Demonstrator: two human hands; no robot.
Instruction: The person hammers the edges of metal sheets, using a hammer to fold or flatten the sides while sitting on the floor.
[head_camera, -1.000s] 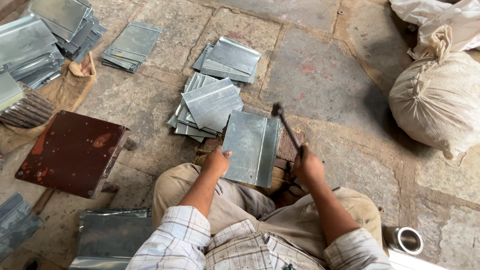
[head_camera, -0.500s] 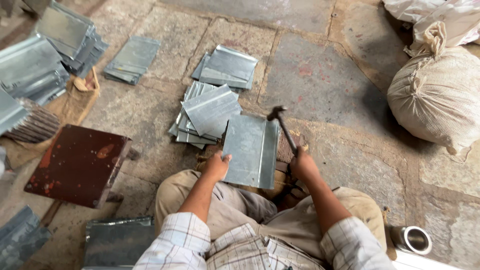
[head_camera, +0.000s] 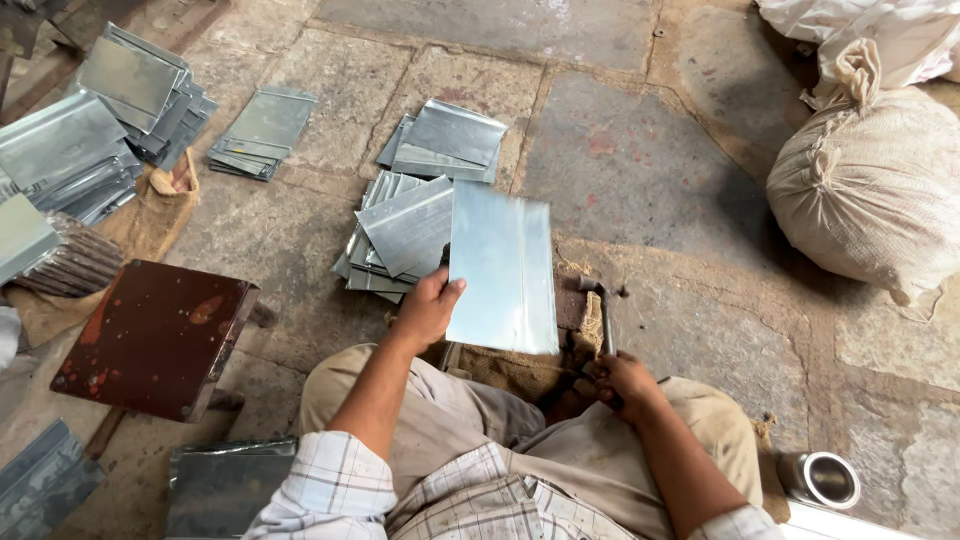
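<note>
- Left hand (head_camera: 428, 308) sits at centre frame, its grip pinched on the lower left edge of a shiny metal sheet (head_camera: 503, 268), thumb on top, fingers underneath.
- That metal sheet is at the middle of the frame, lifted and tilted, its far edge pointing toward the top of the frame, its near edge over a patch of burlap (head_camera: 510, 370) in front of the person's knees.
- Right hand (head_camera: 625, 385) is low and right of centre, its grip wrapped tight round the handle of a hammer (head_camera: 604, 312).
- The hammer lies low, head toward the upper part of the frame, just right of the sheet's lower right corner; whether the head touches the floor I cannot tell.
- Just left of the held sheet, a fanned stack of folded sheets (head_camera: 392, 238) lies on the stone floor (head_camera: 640, 160).
- Above it, a second neat pile (head_camera: 445, 140); further left, a third flat pile (head_camera: 262, 132).
- Upper left corner: a big heap of sheets (head_camera: 95, 130) spilling over a sack.
- Left of centre, low: a rusty red-brown plate (head_camera: 155, 338) tilted on the floor.
- Right edge: a bulging tied sack (head_camera: 870, 190).
- Bottom right: a small metal can (head_camera: 822, 478), open mouth up.
- Bottom left: another sheet (head_camera: 225, 485) beside the person's checked sleeve.
</note>
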